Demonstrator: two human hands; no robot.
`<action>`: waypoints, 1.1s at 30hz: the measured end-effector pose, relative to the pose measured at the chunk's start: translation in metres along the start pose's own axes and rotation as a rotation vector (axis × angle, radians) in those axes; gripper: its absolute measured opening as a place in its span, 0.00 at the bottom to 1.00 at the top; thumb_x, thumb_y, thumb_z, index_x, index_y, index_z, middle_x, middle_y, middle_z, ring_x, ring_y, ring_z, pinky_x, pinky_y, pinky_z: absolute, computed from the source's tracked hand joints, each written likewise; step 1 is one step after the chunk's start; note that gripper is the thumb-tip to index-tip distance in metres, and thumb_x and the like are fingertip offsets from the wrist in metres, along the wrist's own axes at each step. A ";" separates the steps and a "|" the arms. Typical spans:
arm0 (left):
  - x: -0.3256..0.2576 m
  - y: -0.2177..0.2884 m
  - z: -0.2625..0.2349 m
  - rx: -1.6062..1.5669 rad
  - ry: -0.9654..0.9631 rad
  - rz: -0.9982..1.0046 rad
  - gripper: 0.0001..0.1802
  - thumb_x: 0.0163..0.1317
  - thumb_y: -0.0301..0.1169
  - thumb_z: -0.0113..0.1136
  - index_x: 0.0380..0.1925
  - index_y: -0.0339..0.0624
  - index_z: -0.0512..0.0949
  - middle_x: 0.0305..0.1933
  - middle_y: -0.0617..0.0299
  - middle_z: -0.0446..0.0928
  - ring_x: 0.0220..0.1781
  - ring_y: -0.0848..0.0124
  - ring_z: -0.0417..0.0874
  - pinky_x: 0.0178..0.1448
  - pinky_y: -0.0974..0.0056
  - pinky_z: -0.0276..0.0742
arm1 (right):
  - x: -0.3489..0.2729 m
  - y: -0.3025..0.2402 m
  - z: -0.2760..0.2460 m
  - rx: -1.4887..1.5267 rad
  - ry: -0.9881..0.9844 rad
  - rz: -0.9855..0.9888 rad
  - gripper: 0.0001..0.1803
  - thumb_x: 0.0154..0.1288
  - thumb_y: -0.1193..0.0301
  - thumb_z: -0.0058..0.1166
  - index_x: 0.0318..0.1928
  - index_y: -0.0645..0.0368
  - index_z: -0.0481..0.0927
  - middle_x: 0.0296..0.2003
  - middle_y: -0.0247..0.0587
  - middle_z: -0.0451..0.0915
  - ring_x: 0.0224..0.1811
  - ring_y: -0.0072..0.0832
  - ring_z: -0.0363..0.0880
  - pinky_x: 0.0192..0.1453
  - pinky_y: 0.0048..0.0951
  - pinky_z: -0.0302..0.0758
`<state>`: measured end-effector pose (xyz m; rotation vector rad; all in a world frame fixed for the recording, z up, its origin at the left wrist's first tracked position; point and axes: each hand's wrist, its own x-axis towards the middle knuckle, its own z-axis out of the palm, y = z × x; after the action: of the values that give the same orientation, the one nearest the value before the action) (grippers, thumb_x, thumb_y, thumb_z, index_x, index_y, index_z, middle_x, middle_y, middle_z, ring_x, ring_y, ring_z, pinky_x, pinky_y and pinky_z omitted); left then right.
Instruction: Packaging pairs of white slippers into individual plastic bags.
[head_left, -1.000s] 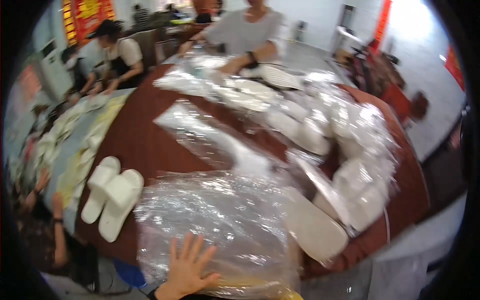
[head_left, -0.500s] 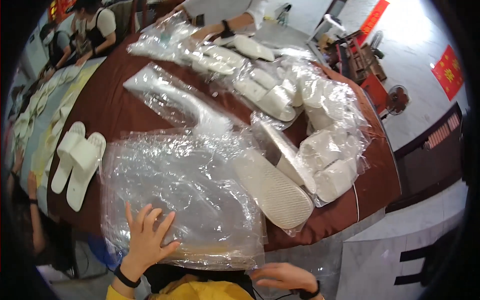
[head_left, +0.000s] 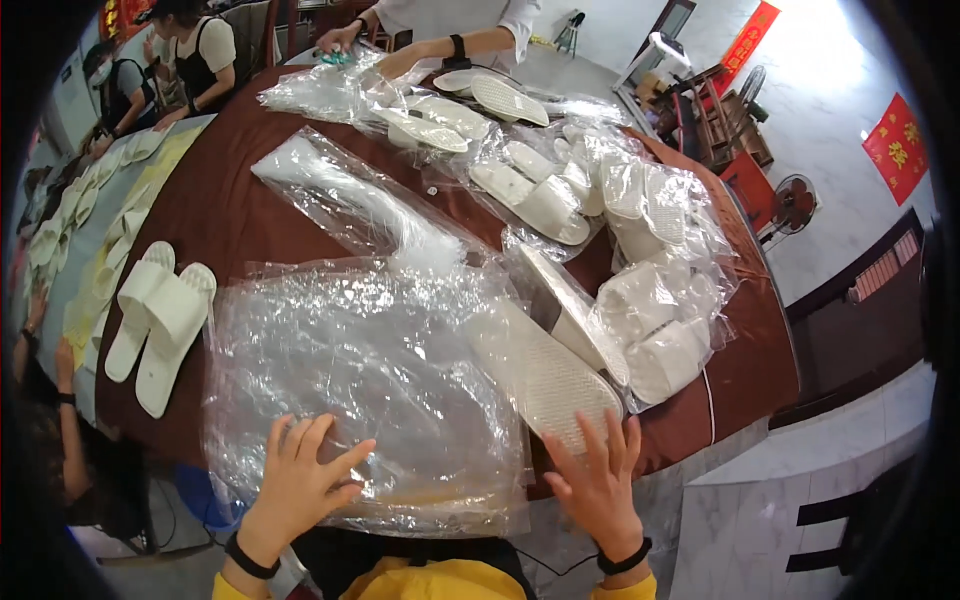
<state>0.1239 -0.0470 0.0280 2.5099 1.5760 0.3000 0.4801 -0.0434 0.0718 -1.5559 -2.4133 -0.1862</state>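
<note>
My left hand (head_left: 303,482) lies with fingers apart on the near part of a stack of clear plastic bags (head_left: 340,360). At the near right, my right hand (head_left: 598,485) is raised with its fingers spread and nothing in them. Its fingertips overlap the near end of a white slipper (head_left: 565,385), sole upward; whether they touch cannot be told. A second slipper (head_left: 570,310) leans on edge beside it, in clear plastic. To the left of the stack, a pair of white slippers (head_left: 160,320) lies side by side, unwrapped.
Bagged slippers (head_left: 660,320) are heaped along the right and far side of the brown tablecloth (head_left: 235,200). A bundle of clear plastic (head_left: 370,205) lies beyond the stack. Across the table, another person's hands (head_left: 400,62) handle plastic. More slippers line a side table (head_left: 75,290).
My right hand has come up from the near edge to the sole-up slipper, fingers spreading. My left hand has shifted slightly right on the bags. The other person's hands have moved apart.
</note>
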 end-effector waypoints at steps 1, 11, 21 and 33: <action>-0.002 0.004 -0.005 -0.033 0.027 0.026 0.33 0.52 0.43 0.69 0.62 0.66 0.76 0.61 0.51 0.65 0.63 0.53 0.65 0.72 0.40 0.54 | -0.005 0.008 -0.001 -0.132 -0.003 0.000 0.25 0.59 0.71 0.60 0.60 0.48 0.79 0.63 0.40 0.70 0.67 0.46 0.64 0.72 0.51 0.60; -0.009 -0.004 0.013 0.025 0.174 0.160 0.31 0.55 0.44 0.66 0.62 0.65 0.76 0.62 0.52 0.65 0.63 0.53 0.64 0.72 0.44 0.53 | 0.028 0.084 -0.009 0.318 0.496 0.184 0.13 0.67 0.77 0.49 0.50 0.62 0.80 0.43 0.54 0.83 0.49 0.50 0.82 0.54 0.40 0.77; -0.007 -0.010 0.017 0.016 0.272 0.264 0.30 0.55 0.47 0.64 0.61 0.62 0.76 0.68 0.54 0.67 0.61 0.54 0.66 0.67 0.47 0.57 | 0.025 0.120 -0.125 0.847 1.000 0.496 0.21 0.74 0.59 0.53 0.58 0.61 0.77 0.45 0.38 0.82 0.41 0.24 0.82 0.38 0.25 0.82; -0.016 -0.015 0.011 -0.099 0.081 0.139 0.37 0.59 0.56 0.59 0.65 0.50 0.71 0.71 0.54 0.66 0.67 0.54 0.67 0.71 0.47 0.57 | 0.095 0.023 -0.114 1.109 0.477 0.369 0.18 0.71 0.57 0.54 0.47 0.60 0.78 0.31 0.31 0.78 0.24 0.18 0.72 0.24 0.22 0.68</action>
<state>0.1069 -0.0549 0.0122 2.5644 1.3799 0.4909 0.4814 0.0212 0.2074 -1.1539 -1.3616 0.6600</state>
